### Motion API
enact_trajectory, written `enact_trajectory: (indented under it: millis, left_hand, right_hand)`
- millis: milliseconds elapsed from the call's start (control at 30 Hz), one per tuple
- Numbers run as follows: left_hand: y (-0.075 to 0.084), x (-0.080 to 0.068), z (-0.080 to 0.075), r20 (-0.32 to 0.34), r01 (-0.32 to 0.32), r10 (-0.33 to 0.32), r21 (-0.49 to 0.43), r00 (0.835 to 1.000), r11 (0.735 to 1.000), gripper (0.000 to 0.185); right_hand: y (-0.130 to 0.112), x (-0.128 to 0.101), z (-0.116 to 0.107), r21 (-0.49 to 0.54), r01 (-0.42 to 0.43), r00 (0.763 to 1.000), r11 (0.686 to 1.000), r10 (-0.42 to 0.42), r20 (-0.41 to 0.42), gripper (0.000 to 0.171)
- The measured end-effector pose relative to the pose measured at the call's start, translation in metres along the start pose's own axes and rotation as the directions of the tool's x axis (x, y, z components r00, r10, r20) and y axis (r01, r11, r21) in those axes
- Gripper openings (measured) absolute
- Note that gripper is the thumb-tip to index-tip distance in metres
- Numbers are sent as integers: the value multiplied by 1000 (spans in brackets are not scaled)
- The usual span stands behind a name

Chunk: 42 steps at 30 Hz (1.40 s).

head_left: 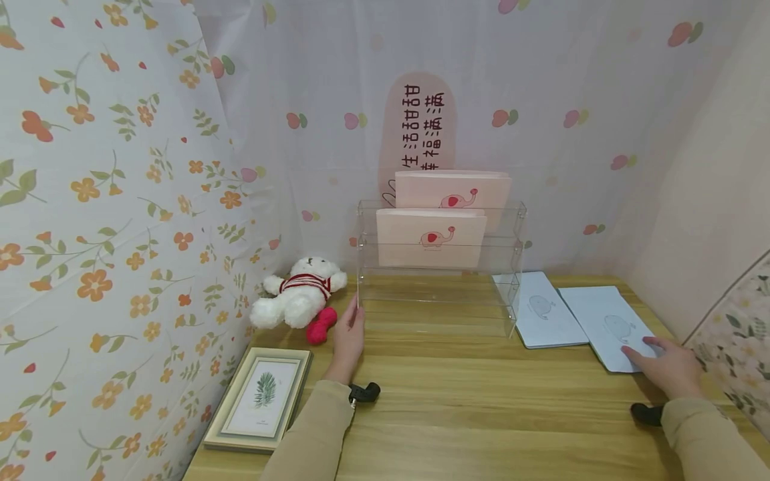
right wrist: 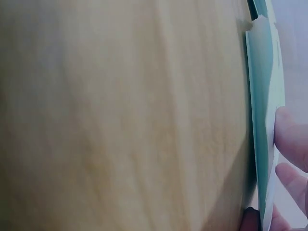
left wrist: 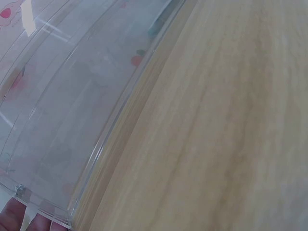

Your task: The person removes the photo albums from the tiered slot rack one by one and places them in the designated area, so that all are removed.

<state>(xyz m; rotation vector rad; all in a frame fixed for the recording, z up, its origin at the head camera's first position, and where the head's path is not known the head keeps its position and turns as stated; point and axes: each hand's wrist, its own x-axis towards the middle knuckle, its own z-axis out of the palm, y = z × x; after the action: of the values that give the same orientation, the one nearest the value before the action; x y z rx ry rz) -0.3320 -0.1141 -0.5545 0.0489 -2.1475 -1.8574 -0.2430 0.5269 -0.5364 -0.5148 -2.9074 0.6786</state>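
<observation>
A clear acrylic tiered rack (head_left: pixel 439 294) stands on the table, holding two pink booklets with an elephant print, one on an upper tier (head_left: pixel 415 184) and one lower in front (head_left: pixel 397 240). My left hand (head_left: pixel 350 337) touches the rack's left side, its fingers pointing up along the panel. In the left wrist view the fingertips (left wrist: pixel 38 222) show at the panel's edge. To the right, my right hand (head_left: pixel 670 367) grips the near right corner of a pale blue booklet (head_left: pixel 592 307) with a whale print. A second blue booklet (head_left: pixel 535 327) lies beside it, by the rack.
A white plush bear (head_left: pixel 301 300) in a striped top lies left of the rack, with a red knotted object (head_left: pixel 321 326) beside it. A picture frame (head_left: pixel 240 401) lies at the table's left edge. Patterned cloth walls (head_left: pixel 337 100) close in the back and sides.
</observation>
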Motion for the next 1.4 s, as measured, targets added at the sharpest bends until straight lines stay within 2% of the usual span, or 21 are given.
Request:
enact_trajectory:
  millis: [100,267,367,467,500,567,633,700,833,967,1033,1167,1400]
  left_hand:
    - [1,1,0,1,3,-3,-3,1000,1000,49]
    - [-3,2,2,-9,-8,8,34,1000,999,49]
    - [-5,1,3,-20,-7,7,43,1000,999,49]
    - [-7,0,3,-12,12,-11,35,1000,999,49]
    - [-8,-1,3,-2,17,-17,18,1000,1000,50]
    - [-9,-1,4,9,16,-16,14,1000,1000,50]
    - [-9,0,4,7,14,-14,2,1000,1000,49]
    - [-9,1,4,-3,9,-10,-6,1000,1000,49]
    - [-8,3,3,-7,20,-20,-17,1000,1000,48]
    - [-8,4,0,-3,25,-25,-14,1000,1000,49]
    - [-8,4,-1,-6,22,-22,-8,1000,1000,49]
    - [-8,4,-1,-3,19,-19,-3,1000,1000,49]
    - [-9,3,1,-33,-15,17,42,999,999,48]
  right_hand:
    - [-3,1,0,-13,-31,999,999,32,15,87]
    - [-12,5,0,-53,-130,988,990,134,72,85]
    - [-28,5,-1,-69,-116,992,991,118,31,77]
    - [-56,3,-1,24,-15,992,1000,17,-127,62]
    - [-68,2,0,78,40,980,996,-24,-196,56]
    - [-98,2,-2,166,166,941,972,-106,-320,47]
    - [-132,3,-5,211,264,906,941,-167,-390,44]
    - [-167,3,-8,247,342,879,907,-215,-427,42]
    - [-229,-2,-12,298,443,845,846,-283,-454,40]
    - [-281,0,-12,338,527,812,780,-344,-472,40]
    - [-303,3,-13,367,539,818,758,-367,-444,45]
    - [-337,10,-16,426,495,864,757,-376,-336,58]
    - [-372,21,-20,511,423,906,749,-361,-221,72]
